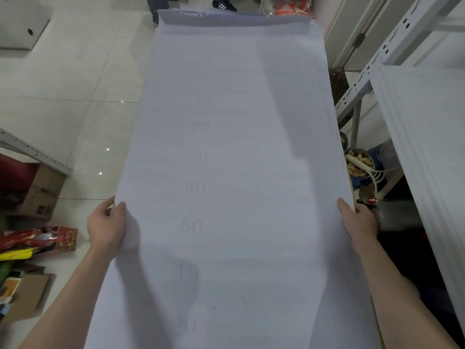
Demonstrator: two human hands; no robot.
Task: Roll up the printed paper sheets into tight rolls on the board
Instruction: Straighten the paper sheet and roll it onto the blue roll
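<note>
A long white printed paper sheet [234, 147] lies flat down the middle of the head view, blank side up, with faint numbers showing through. It covers the board, which is hidden beneath. My left hand [107, 224] pinches the sheet's left edge, thumb on top and fingers under the paper. My right hand [357, 220] grips the right edge, thumb lying on the paper. At the far end lie more sheets [234, 17], their edge slightly raised.
A stack of white sheets [427, 147] sits on a metal shelf rack [372, 64] at the right. A bowl of peanuts [358, 163] stands below it. Cardboard boxes [37, 195] and red packets [37, 239] lie on the tiled floor at left. A person's shoe [224, 5] shows at the far end.
</note>
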